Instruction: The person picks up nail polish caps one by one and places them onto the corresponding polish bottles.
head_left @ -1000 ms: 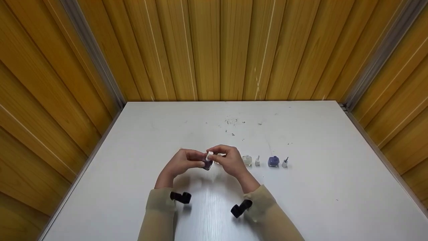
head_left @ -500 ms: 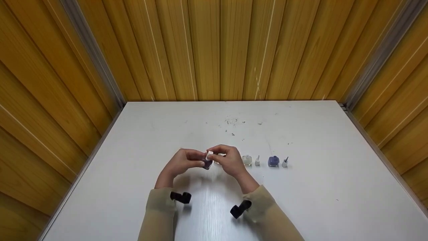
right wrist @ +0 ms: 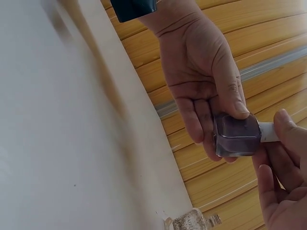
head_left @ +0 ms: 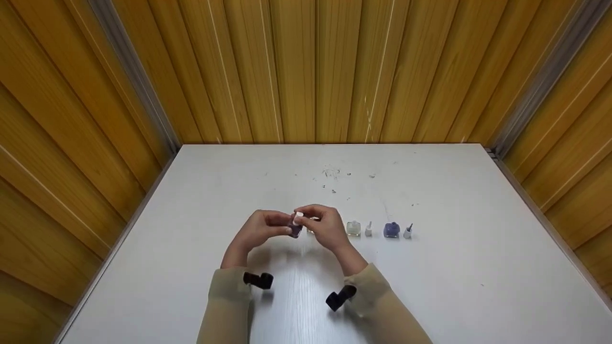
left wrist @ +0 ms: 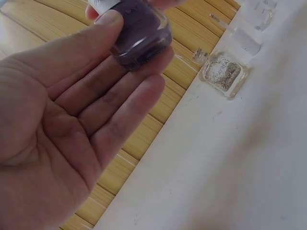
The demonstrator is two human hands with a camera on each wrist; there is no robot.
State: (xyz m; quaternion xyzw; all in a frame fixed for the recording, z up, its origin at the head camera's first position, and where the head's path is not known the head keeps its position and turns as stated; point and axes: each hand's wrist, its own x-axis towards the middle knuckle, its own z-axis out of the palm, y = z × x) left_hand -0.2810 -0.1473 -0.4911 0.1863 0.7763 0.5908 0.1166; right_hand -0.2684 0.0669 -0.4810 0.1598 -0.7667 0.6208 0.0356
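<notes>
My left hand [head_left: 256, 235] pinches a small glass bottle of dark purple nail polish [right wrist: 237, 136] between thumb and fingers, above the table. With thumb and fingertips, my right hand [head_left: 327, 228] grips the bottle's white cap [right wrist: 268, 132]. The cap sits on the bottle's neck, and the bottle tilts in the head view. In the left wrist view the purple glass shows close up beside the thumb, while the cap is cut off at the top edge. Behind my right hand, a glitter nail polish bottle [left wrist: 223, 74] stands uncapped, mostly hidden in the head view.
The glitter bottle's white brush cap [left wrist: 247, 41] stands beside it, brush up. Farther right on the white table [head_left: 201, 191] are an open clear polish bottle [head_left: 354, 229], its brush cap [head_left: 368, 230], an open blue-violet bottle [head_left: 391, 230] and its cap [head_left: 408, 232]. Wood-look panels [head_left: 296, 71] enclose the table.
Both hands and the purple nail polish bottle have risen slightly in the head view. My right wrist has shifted a little to the left. The grip on bottle and cap looks the same.
</notes>
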